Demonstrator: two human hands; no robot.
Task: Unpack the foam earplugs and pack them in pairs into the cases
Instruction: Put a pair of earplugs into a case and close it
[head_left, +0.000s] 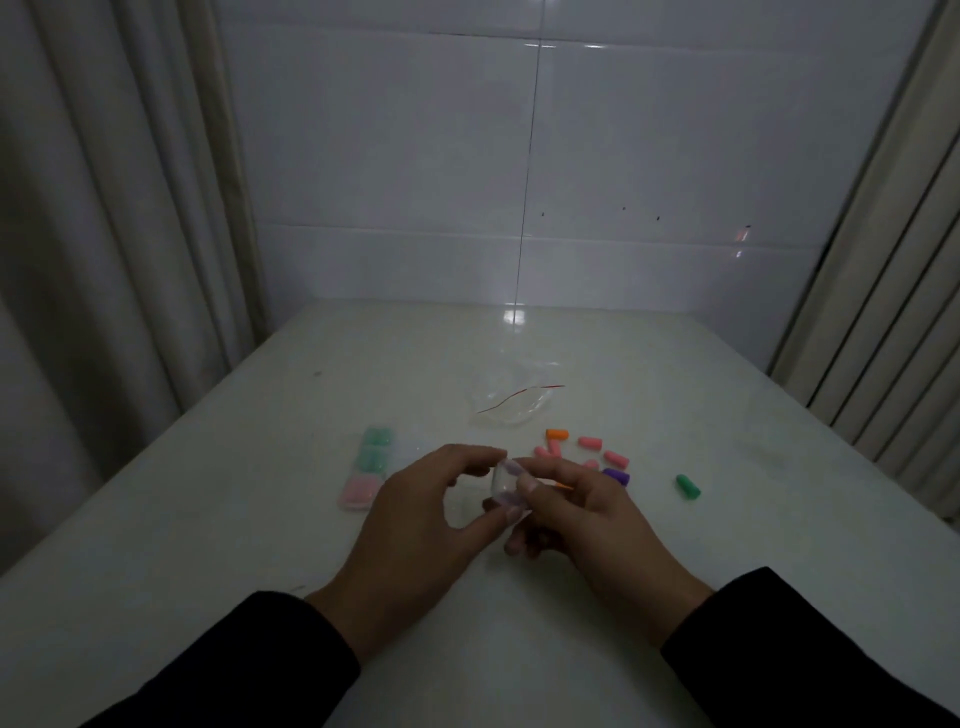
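My left hand (415, 512) and my right hand (582, 512) meet over the table and both grip a small clear case (506, 483) between their fingertips. An orange sliver shows by my right fingers; what it belongs to I cannot tell. Loose foam earplugs lie just beyond: an orange one (557, 434), several pink ones (590, 442), a purple one (617, 475) and a green one (688, 487). At the left sit two green cases (375, 449) and a pink case (358, 491) in a row.
An empty clear plastic bag (511, 402) with a red strip lies farther back on the white table (208, 519). Curtains hang at both sides, and a tiled wall stands behind the table.
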